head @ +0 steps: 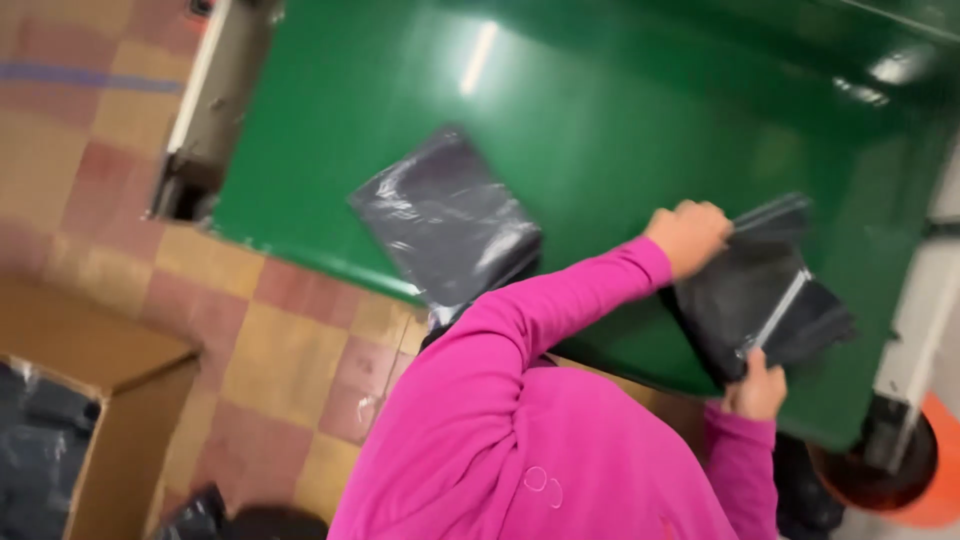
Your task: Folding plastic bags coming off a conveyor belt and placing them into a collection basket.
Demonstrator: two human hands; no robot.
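Observation:
A dark grey plastic bag point(765, 290) with a pale strip across it lies at the right of the green table point(620, 120). My left hand point(688, 235), in a pink sleeve, is closed on the bag's upper edge. My right hand point(755, 385) grips its lower corner near the table's edge. A second dark grey plastic bag point(445, 215) lies flat further left on the table, partly over its edge, with neither hand on it.
An open cardboard box point(110, 400) with dark bags inside stands on the tiled floor point(270, 340) at lower left. An orange round object point(925, 490) sits at lower right beside a white table leg point(915, 330).

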